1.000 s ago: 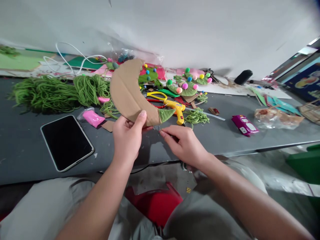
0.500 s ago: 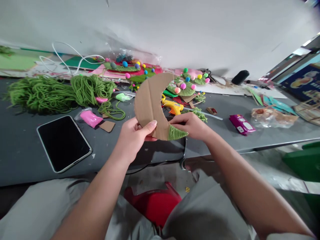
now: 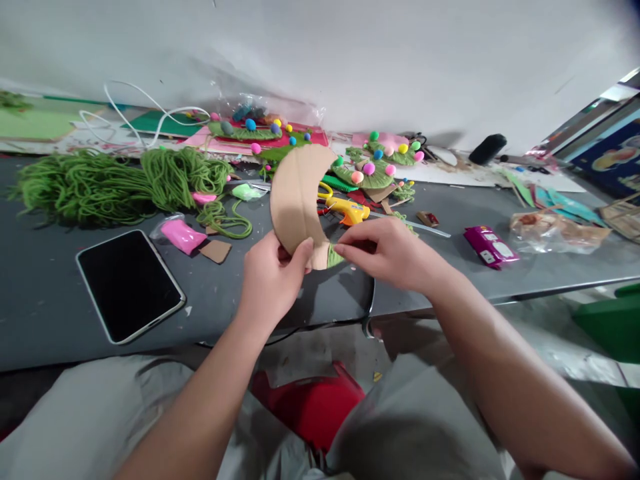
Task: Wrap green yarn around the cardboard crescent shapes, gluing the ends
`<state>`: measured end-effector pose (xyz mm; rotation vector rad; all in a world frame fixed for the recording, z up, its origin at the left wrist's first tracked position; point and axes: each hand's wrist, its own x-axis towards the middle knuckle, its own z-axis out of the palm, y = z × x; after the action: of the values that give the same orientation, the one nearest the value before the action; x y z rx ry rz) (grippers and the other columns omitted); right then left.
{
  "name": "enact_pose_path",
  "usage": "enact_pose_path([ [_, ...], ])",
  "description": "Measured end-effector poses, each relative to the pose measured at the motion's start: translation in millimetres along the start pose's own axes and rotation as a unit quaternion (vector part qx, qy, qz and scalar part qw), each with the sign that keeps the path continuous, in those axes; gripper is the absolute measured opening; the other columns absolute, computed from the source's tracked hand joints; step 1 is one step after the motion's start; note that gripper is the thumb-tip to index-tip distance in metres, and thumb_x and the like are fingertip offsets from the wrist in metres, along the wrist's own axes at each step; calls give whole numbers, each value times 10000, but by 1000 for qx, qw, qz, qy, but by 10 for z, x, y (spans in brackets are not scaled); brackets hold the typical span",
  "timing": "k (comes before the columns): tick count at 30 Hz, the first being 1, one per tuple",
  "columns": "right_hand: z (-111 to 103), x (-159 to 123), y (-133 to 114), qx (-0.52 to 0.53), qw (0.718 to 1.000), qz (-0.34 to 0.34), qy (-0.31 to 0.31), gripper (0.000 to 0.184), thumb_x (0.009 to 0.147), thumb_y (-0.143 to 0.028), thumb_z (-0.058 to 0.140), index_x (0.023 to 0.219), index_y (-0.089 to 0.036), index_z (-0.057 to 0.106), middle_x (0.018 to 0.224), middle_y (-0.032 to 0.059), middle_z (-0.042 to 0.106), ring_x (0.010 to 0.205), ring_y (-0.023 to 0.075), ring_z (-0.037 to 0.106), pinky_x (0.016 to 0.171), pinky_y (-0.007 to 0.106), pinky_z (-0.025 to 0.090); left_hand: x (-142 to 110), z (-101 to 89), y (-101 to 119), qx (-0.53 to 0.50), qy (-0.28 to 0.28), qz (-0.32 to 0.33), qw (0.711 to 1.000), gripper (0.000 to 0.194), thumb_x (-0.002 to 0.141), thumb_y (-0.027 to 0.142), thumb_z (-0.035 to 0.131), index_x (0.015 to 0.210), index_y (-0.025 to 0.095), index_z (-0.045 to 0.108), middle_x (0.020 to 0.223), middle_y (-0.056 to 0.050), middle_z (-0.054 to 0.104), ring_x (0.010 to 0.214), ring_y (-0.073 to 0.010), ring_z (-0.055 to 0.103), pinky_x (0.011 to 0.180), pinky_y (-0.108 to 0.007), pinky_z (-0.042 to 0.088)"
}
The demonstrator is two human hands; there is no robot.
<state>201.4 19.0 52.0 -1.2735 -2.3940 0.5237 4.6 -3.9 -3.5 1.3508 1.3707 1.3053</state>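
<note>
My left hand (image 3: pixel 273 277) grips the lower part of a crescent-shaped piece of brown cardboard (image 3: pixel 296 200), held upright over the grey table (image 3: pixel 60 320). The crescent's bottom tip is wrapped in green yarn (image 3: pixel 334 256). My right hand (image 3: pixel 387 252) covers that tip, fingers pinched on the green yarn. Just behind the cardboard lies a yellow glue gun (image 3: pixel 351 211).
A black tablet (image 3: pixel 127 283) lies at the left front. Bundles of green yarn (image 3: pixel 120 183), a pink packet (image 3: pixel 184 235), finished green pieces with coloured pompoms (image 3: pixel 373 170), a purple packet (image 3: pixel 487 246), a white cable (image 3: pixel 140 120) and paper scraps crowd the table's back. A red stool (image 3: pixel 307 400) is below.
The cardboard crescent has swung from leaning left to standing more upright. My right hand rose from the table edge and closed over the yarn-wrapped tip.
</note>
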Motion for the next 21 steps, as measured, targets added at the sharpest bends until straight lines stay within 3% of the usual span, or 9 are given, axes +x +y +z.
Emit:
enact_pose_path([
  [6, 229, -107, -205, -21, 1000, -2, 11, 214, 984, -222, 505, 897, -170, 693, 850, 53, 695, 740, 146, 574, 672, 270, 384, 29, 24, 3, -146, 55, -31, 987, 302, 788, 424, 790, 892, 165, 674, 830, -60, 739, 717, -218, 717, 615, -301, 606],
  [10, 369, -167, -194, 0, 1000, 15, 27, 266, 1015, -246, 467, 824, -169, 636, 828, 44, 662, 743, 136, 554, 691, 256, 392, 61, 36, 8, -241, 84, -54, 965, 292, 762, 376, 815, 936, 172, 698, 940, -59, 753, 761, -200, 724, 614, -280, 605],
  [14, 438, -186, -83, 82, 996, 24, 40, 302, 1023, -286, 473, 826, -161, 664, 800, 43, 670, 736, 137, 569, 700, 255, 425, 81, 17, 54, -300, 62, -104, 946, 306, 746, 317, 829, 985, 162, 716, 1003, -66, 758, 786, -177, 728, 609, -243, 605],
  [18, 446, -149, 117, 175, 984, 28, 26, 230, 982, -236, 514, 966, -161, 730, 935, 50, 747, 821, 149, 651, 752, 255, 486, 88, -23, 71, -329, 30, -132, 935, 273, 748, 284, 832, 971, 163, 732, 968, -53, 760, 738, -144, 716, 580, -208, 603],
  [21, 384, -106, 271, 192, 981, 14, -8, 188, 897, -159, 556, 880, -148, 743, 806, 21, 731, 718, 132, 629, 671, 237, 484, 82, -49, 56, -318, -16, -153, 936, 257, 748, 296, 835, 938, 149, 742, 912, -64, 759, 693, -143, 707, 562, -207, 602],
])
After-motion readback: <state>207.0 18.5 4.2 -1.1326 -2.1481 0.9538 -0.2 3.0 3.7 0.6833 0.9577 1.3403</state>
